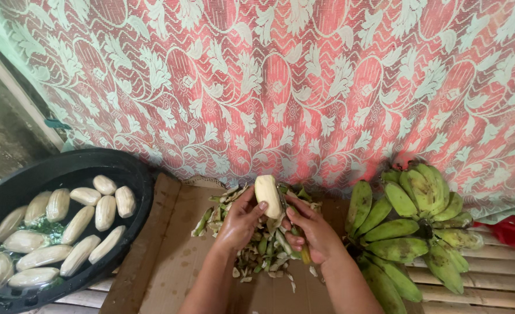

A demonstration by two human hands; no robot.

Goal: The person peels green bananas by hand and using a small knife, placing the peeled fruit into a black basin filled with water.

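1. Head view, step: peeling green bananas. The left hand (241, 220) is clamped around a banana (268, 196) that is almost fully pale and bare, held upright over the peel pile (261, 241).
2. The right hand (309, 229) is closed on a knife (283, 203). The blade lies against the banana's right side, and a yellowish handle seems to show below the palm. The blade is small and partly hidden.
3. Judged stage: late in this one banana. Only the lower part inside the left fingers could still carry skin, but I cannot tell.
4. Next move, as a judgement: it calls for a short, shallow stroke away from the left thumb, turning the fruit so the blade stays off the fingertips.
5. Where things sit: the basin (135, 174), black, is far left, with water and many peeled bananas (77, 224) floating in it. The unpeeled bunch (411, 229) is just right of the right wrist.
6. Edges: the cardboard (161, 256) under the peels runs up to the basin rim. The slatted bench (501, 273) shows to the right. The patterned curtain (304, 81) hangs close behind the hands.
7. Open room: bare cardboard between the peel pile and the basin gives the clearest path left. The right side is tight against the bunch, and forward is blocked by the curtain.
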